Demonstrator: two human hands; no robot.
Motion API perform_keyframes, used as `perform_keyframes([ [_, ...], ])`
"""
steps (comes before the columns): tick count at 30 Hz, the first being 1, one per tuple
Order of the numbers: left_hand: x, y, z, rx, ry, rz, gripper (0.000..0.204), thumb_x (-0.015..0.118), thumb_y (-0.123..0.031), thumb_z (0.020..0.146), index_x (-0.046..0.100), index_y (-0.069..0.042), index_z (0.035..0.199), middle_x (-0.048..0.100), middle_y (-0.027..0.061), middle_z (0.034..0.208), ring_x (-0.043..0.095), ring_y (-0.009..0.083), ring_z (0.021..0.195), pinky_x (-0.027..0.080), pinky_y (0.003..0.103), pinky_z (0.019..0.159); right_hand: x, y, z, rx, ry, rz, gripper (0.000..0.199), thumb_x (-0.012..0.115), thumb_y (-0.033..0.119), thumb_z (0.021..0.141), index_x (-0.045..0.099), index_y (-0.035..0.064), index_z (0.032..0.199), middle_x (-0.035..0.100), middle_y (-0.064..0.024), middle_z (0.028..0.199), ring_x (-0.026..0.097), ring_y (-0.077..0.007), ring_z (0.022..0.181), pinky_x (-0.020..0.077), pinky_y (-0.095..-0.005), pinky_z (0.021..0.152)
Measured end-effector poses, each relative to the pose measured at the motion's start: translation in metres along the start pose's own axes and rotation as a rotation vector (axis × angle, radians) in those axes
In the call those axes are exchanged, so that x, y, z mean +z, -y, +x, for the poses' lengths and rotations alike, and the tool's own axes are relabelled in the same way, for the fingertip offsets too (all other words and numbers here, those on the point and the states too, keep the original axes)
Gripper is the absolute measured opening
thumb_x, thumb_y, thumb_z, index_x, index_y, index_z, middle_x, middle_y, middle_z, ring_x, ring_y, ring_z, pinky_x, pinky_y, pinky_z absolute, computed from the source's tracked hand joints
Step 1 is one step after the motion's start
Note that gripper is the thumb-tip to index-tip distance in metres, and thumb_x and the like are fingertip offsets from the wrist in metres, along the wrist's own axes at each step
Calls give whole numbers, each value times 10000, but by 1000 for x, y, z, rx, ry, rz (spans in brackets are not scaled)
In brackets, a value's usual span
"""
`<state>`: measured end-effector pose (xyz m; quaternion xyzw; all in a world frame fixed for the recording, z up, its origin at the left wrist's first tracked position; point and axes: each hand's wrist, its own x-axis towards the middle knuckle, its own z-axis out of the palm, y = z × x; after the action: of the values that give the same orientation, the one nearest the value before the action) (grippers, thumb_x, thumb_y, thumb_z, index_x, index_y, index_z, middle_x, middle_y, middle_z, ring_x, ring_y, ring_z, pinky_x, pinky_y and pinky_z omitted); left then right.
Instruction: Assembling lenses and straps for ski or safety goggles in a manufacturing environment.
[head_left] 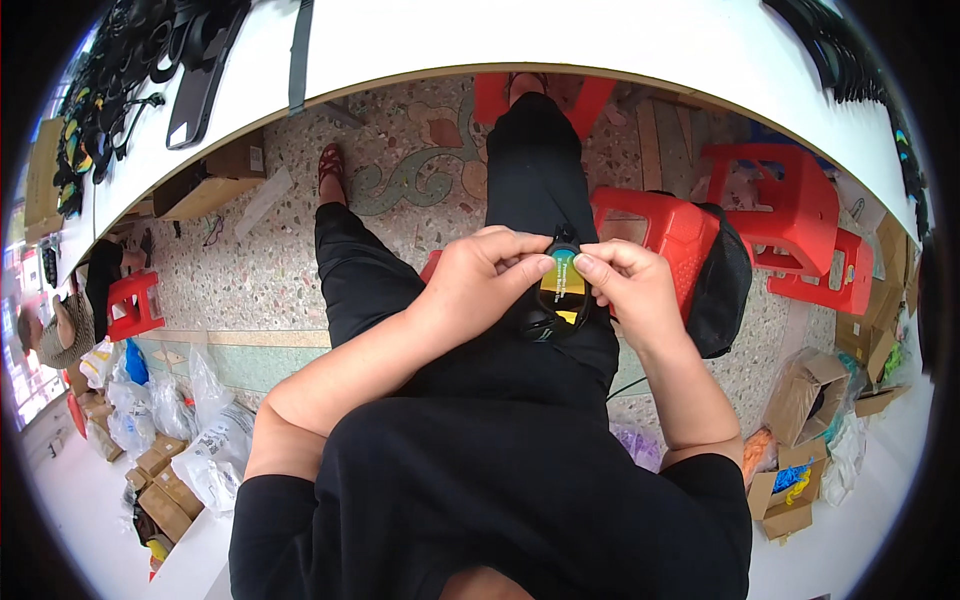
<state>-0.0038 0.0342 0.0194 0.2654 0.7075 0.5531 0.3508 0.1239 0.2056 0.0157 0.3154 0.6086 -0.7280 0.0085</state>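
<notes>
Above my lap, a pair of black-framed sunglasses with a shiny green-yellow lens is held upright on end between both hands. My left hand pinches the upper part of it from the left, thumb and forefinger at the lens edge. From the right, my right hand grips the same part, its thumb by the lens rim and its other fingers curled. Small pale print shows on the lens. The lower part of the black frame comes down close to my black trousers; whether it touches them I cannot tell.
A white table curves across the far side, with black eyewear piled at left and more black frames at right. Red stools and a black bag stand right. Cardboard boxes and plastic bags lie on both sides.
</notes>
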Motion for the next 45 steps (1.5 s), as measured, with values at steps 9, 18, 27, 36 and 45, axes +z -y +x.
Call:
perform_keyframes([
  [9, -8, -11, 33, -606, 210, -637, 152, 757, -110, 883, 653, -17, 944, 658, 10, 844, 584, 71, 702, 461, 205, 618, -31, -3, 38, 320, 375, 486, 149, 767, 101, 858, 631, 60, 904, 639, -8, 771, 545, -48, 618, 425, -174, 547],
  [18, -9, -9, 55, -677, 459, -549, 140, 760, -122, 877, 664, -23, 901, 644, 2, 807, 567, 68, 687, 437, 206, 606, -40, -11, 63, 487, 709, 540, 226, 766, -21, 770, 614, 35, 928, 642, -28, 774, 542, -60, 565, 408, -170, 507],
  [27, -9, -6, 63, -657, 539, -435, 152, 771, -116, 859, 654, -22, 880, 628, -7, 781, 553, 64, 686, 429, 204, 612, -35, 0, 66, 594, 666, 430, 176, 745, -30, 767, 603, 54, 830, 632, -31, 727, 519, -50, 534, 367, -179, 463],
  [36, -4, -6, 49, -520, 437, -224, 181, 739, -168, 905, 626, -32, 862, 612, -17, 756, 549, 63, 650, 444, 229, 572, -35, 2, 46, 410, 514, 285, 187, 784, 17, 789, 611, 31, 857, 634, -25, 741, 532, -38, 565, 379, -180, 472],
  [45, 4, -6, 27, -269, 199, 179, 152, 717, -139, 927, 612, -29, 919, 572, -49, 759, 510, 10, 681, 430, 189, 592, 24, -39, -21, -251, -129, -71, 508, 853, 49, 755, 570, -14, 1172, 461, 29, 899, 434, -14, 672, 422, -169, 589],
])
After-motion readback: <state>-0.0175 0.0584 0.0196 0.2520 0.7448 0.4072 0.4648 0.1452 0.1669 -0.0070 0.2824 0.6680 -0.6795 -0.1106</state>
